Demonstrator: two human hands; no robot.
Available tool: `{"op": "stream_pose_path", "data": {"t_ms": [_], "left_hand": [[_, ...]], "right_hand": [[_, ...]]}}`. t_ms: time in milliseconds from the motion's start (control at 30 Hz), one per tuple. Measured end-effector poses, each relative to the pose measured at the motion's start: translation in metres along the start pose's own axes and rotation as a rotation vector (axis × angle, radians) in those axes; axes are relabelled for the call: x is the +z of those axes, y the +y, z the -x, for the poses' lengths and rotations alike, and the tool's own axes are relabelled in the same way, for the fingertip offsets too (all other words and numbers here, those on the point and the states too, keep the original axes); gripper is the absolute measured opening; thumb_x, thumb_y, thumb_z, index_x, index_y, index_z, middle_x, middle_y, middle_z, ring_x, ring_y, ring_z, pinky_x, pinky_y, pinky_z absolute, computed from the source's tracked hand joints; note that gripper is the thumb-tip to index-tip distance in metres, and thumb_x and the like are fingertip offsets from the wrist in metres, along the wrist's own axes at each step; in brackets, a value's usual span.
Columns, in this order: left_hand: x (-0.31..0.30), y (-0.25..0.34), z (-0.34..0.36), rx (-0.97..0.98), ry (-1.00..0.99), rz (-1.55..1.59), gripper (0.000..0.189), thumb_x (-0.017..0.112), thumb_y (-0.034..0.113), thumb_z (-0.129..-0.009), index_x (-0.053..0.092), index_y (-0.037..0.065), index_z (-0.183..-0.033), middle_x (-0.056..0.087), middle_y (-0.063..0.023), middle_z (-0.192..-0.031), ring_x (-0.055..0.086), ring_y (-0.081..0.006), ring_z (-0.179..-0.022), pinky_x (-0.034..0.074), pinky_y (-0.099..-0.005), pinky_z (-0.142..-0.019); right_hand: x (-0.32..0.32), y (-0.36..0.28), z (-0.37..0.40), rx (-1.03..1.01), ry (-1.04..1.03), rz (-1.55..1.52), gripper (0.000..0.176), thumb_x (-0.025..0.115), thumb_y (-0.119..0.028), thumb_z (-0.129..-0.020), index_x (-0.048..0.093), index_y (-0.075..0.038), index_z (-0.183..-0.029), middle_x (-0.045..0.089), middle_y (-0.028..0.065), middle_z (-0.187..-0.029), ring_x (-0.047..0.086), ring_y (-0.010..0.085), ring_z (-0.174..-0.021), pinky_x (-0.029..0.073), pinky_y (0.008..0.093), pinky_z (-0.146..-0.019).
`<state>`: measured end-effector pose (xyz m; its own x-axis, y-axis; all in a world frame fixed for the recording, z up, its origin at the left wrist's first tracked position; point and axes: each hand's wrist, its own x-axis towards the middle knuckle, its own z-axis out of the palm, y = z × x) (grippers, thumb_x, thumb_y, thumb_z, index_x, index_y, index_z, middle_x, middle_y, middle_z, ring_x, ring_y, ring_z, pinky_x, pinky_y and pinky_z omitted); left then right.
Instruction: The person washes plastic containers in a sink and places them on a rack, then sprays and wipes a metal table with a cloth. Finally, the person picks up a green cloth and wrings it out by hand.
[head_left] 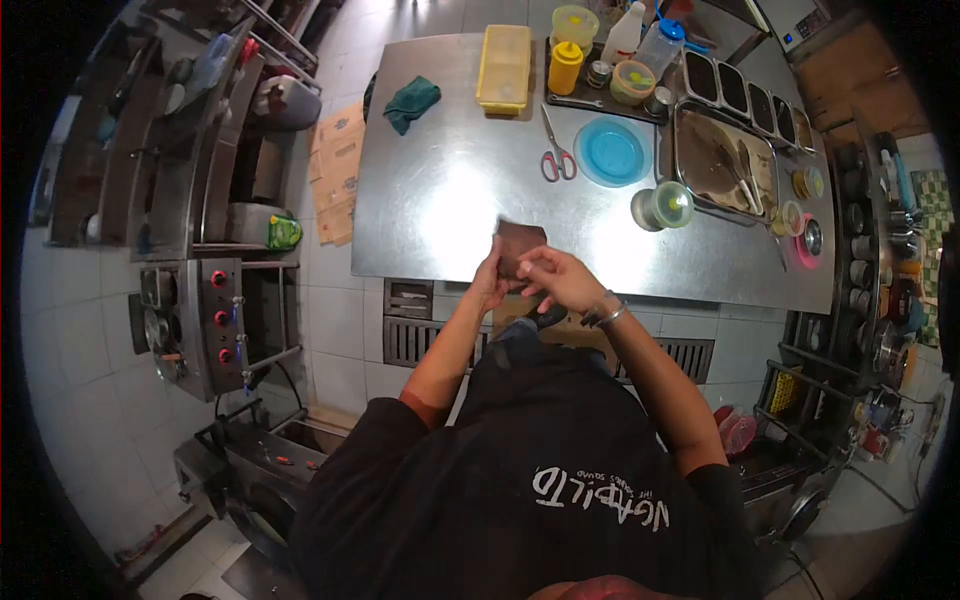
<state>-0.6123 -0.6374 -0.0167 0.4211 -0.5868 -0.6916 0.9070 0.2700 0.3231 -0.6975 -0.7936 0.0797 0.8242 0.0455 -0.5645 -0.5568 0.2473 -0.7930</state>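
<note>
A dark brown, flat, squarish item (522,240) is held near the front edge of the steel table (420,240). My left hand (489,281) grips it from its left side, fingers closed around it. On its lower right, my right hand (562,279) touches it with bent fingers, and the fingertips look pinched together. Whether the item is a wallet or a pouch I cannot tell. Beyond the hands lie scissors (558,160) with grey and red handles, beside a blue round plate (612,151).
A green cloth (411,104), a yellow lidded box (504,70) and a yellow bottle (565,68) stand toward the far side. On the right are a green-lidded tub (668,206) and a metal tray (705,160) with tongs. A stove (207,320) is at left.
</note>
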Motion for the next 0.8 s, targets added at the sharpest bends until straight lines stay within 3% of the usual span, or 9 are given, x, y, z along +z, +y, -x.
{"op": "stream_pose_path", "data": {"t_ms": [133, 233, 367, 433, 500, 567, 633, 700, 800], "left_hand": [[-0.030, 0.005, -0.028, 0.191, 0.190, -0.497, 0.030, 0.071, 0.020, -0.083, 0.065, 0.001, -0.106, 0.067, -0.0074, -0.087, 0.066, -0.0208, -0.074, 0.054, -0.0343, -0.070], [-0.040, 0.046, -0.049, 0.538, 0.266, -0.811, 0.022, 0.068, 0.009, -0.075, 0.068, -0.002, -0.094, 0.070, -0.0083, -0.085, 0.066, -0.0189, -0.078, 0.051, -0.0311, -0.071], [0.002, 0.154, -0.065, 1.137, 0.484, -1.490, 0.028, 0.067, 0.027, -0.076, 0.062, 0.001, -0.083, 0.062, -0.0183, -0.072, 0.064, -0.0331, -0.070, 0.048, -0.0406, -0.063], [0.032, 0.207, -0.066, 0.982, 0.263, -1.660, 0.035, 0.071, 0.036, -0.076, 0.063, 0.003, -0.083, 0.064, -0.0186, -0.074, 0.063, -0.0379, -0.074, 0.048, -0.0418, -0.063], [0.012, 0.257, -0.121, 1.283, 0.261, -1.636, 0.032, 0.069, 0.035, -0.078, 0.064, 0.004, -0.085, 0.065, -0.0186, -0.076, 0.065, -0.0378, -0.078, 0.049, -0.0426, -0.067], [0.025, 0.293, -0.130, 1.102, 0.476, -1.701, 0.032, 0.066, 0.032, -0.081, 0.064, 0.006, -0.100, 0.066, -0.0187, -0.098, 0.062, -0.0385, -0.096, 0.048, -0.0446, -0.084], [-0.022, 0.334, -0.174, 1.265, 0.452, -2.198, 0.051, 0.064, 0.028, -0.082, 0.051, 0.007, -0.128, 0.053, -0.0178, -0.131, 0.049, -0.0377, -0.121, 0.039, -0.0472, -0.102], [-0.025, 0.335, -0.175, 0.770, 0.468, -2.402, 0.073, 0.064, 0.027, -0.082, 0.031, 0.008, -0.144, 0.031, -0.0134, -0.151, 0.032, -0.0371, -0.135, 0.027, -0.0493, -0.112], [-0.053, 0.341, -0.187, 0.692, 0.518, -2.497, 0.068, 0.062, 0.022, -0.082, 0.034, 0.007, -0.143, 0.035, -0.0154, -0.147, 0.044, -0.0359, -0.127, 0.037, -0.0490, -0.104]], "right_hand": [[-0.010, 0.033, 0.017, -0.043, -0.023, 0.234, 0.034, 0.058, -0.028, -0.095, 0.054, -0.004, -0.119, 0.064, 0.0078, -0.103, 0.064, 0.0162, -0.090, 0.054, 0.0280, -0.069], [-0.049, 0.088, 0.042, -0.057, 0.268, 0.543, 0.032, 0.060, -0.027, -0.093, 0.058, -0.002, -0.112, 0.067, 0.0110, -0.104, 0.065, 0.0220, -0.095, 0.052, 0.0327, -0.080], [-0.083, 0.151, 0.108, 0.104, 0.579, 0.648, 0.035, 0.061, -0.031, -0.089, 0.061, 0.000, -0.106, 0.068, 0.0177, -0.101, 0.065, 0.0301, -0.097, 0.051, 0.0370, -0.082], [-0.090, 0.191, 0.142, 0.190, 0.687, 0.702, 0.036, 0.062, -0.031, -0.088, 0.062, -0.001, -0.105, 0.068, 0.0185, -0.100, 0.065, 0.0329, -0.095, 0.051, 0.0385, -0.081], [-0.093, 0.236, 0.173, 0.255, 0.779, 0.754, 0.035, 0.064, -0.030, -0.086, 0.062, -0.001, -0.105, 0.068, 0.0186, -0.098, 0.066, 0.0346, -0.092, 0.052, 0.0405, -0.079], [-0.088, 0.274, 0.203, 0.300, 0.842, 0.732, 0.034, 0.066, -0.029, -0.085, 0.062, -0.002, -0.105, 0.068, 0.0184, -0.096, 0.066, 0.0351, -0.089, 0.052, 0.0414, -0.077], [-0.076, 0.299, 0.227, 0.473, 0.835, 0.749, 0.036, 0.065, -0.026, -0.085, 0.060, -0.002, -0.112, 0.068, 0.0187, -0.102, 0.065, 0.0350, -0.094, 0.051, 0.0425, -0.080], [-0.058, 0.312, 0.250, 0.559, 0.853, 0.669, 0.036, 0.066, -0.025, -0.085, 0.060, -0.003, -0.113, 0.068, 0.0180, -0.101, 0.065, 0.0347, -0.092, 0.051, 0.0419, -0.080], [-0.037, 0.361, 0.294, 0.585, 0.907, 0.518, 0.036, 0.064, -0.030, -0.085, 0.061, -0.004, -0.111, 0.069, 0.0163, -0.096, 0.066, 0.0343, -0.087, 0.052, 0.0408, -0.079]]}}
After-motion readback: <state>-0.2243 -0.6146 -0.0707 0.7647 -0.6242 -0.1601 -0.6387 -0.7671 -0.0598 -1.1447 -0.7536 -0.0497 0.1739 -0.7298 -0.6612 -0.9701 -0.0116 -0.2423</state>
